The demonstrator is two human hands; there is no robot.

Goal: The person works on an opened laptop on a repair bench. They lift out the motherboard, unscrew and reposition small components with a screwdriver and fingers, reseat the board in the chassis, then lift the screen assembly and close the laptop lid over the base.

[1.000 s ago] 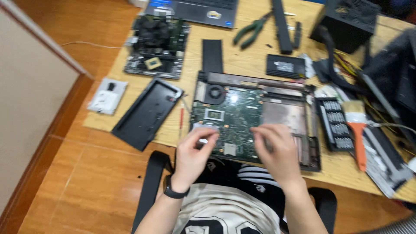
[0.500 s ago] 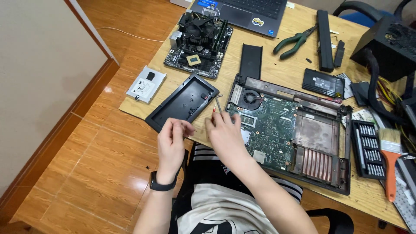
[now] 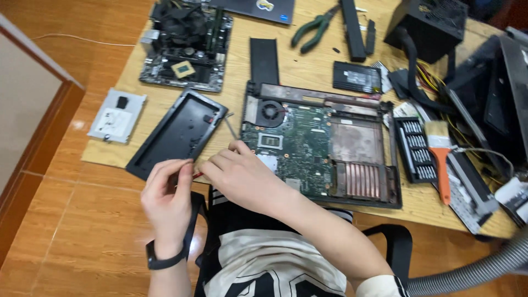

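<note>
An opened laptop chassis (image 3: pixel 363 190) with a green circuit board (image 3: pixel 308 146) and a fan lies on the wooden table (image 3: pixel 242 60). To its left lies a black plastic cover (image 3: pixel 176 135), hollow side up. At the table's front edge my right hand (image 3: pixel 242 179) is closed over a red-handled screwdriver (image 3: pixel 196 175); its grey shaft sticks out past my fingers toward the cover. My left hand (image 3: pixel 165 195), with a black band on the wrist, pinches the red handle end. Most of the tool is hidden by my fingers.
A desktop motherboard with a cooler (image 3: pixel 184 47) and a metal drive bracket (image 3: pixel 117 115) sit at the left. Green pliers (image 3: pixel 313 25), a black drive (image 3: pixel 356 77), a bit set (image 3: pixel 415 148), an orange-handled brush (image 3: pixel 440 159) and a black power supply (image 3: pixel 429 22) crowd the right. A grey hose (image 3: pixel 473 269) runs lower right.
Both hands left the circuit board and moved left to the table's front edge. The red screwdriver that lay between the cover and the laptop is now in my hands.
</note>
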